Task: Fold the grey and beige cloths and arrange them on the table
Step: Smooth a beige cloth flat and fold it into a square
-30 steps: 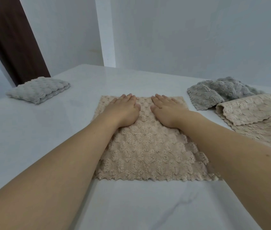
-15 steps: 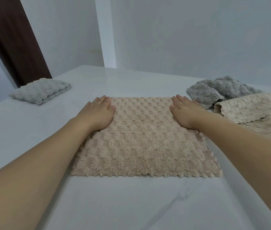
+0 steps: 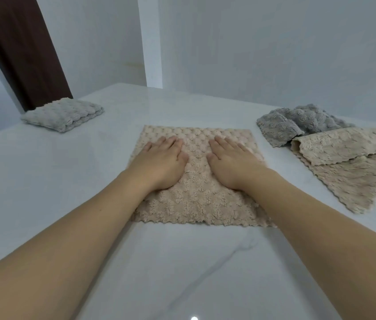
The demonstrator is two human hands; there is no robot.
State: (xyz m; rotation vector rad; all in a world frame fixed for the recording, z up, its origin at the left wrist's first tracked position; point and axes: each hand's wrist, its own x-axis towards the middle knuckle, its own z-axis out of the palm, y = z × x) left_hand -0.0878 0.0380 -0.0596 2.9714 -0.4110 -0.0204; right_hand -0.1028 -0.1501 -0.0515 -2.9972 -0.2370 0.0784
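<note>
A beige textured cloth (image 3: 196, 199) lies spread flat on the white table (image 3: 44, 185) straight in front of me. My left hand (image 3: 161, 162) and my right hand (image 3: 231, 165) rest palm down on its middle, side by side, fingers together and pointing away. Neither hand grips anything. A folded grey cloth (image 3: 63, 114) sits at the far left of the table. At the right lie a crumpled grey cloth (image 3: 297, 123) and a loose beige cloth (image 3: 348, 162) overlapping it.
The table's left edge runs near a dark brown door frame (image 3: 21, 49). White walls (image 3: 251, 54) stand behind the table. Bare marble-patterned tabletop lies between the cloth and me.
Both hands slid from the cloth's outer far corners back to its middle and a little nearer to me. The cloth stays flat.
</note>
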